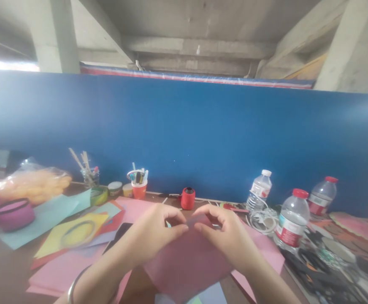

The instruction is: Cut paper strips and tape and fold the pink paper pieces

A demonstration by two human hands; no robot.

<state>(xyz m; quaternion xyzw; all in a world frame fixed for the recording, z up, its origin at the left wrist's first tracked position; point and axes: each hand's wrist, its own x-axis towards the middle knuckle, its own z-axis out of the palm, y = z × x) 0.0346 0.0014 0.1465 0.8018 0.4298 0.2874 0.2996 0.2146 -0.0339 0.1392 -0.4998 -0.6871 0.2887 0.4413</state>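
A sheet of pink paper (190,261) is held up over the table, its upper corner between both hands. My left hand (163,230) pinches that corner from the left, thumb and fingertips closed. From the right, my right hand (220,228) pinches the same corner, its fingertips a short gap from the left ones. The sheet hangs down toward me, tilted. Below its lower edge lies light blue paper (211,294). More pink sheets lie on the table at both sides, and a dark flat object (119,234) is partly hidden behind my left wrist.
At left lie yellow paper (55,236), light teal paper (41,219) and a purple round container (14,214). Along the blue partition (184,135) stand an orange cup of tools (139,190) and a red cylindrical object (188,198). Plastic bottles (291,221) and a white cable (263,221) occupy the right.
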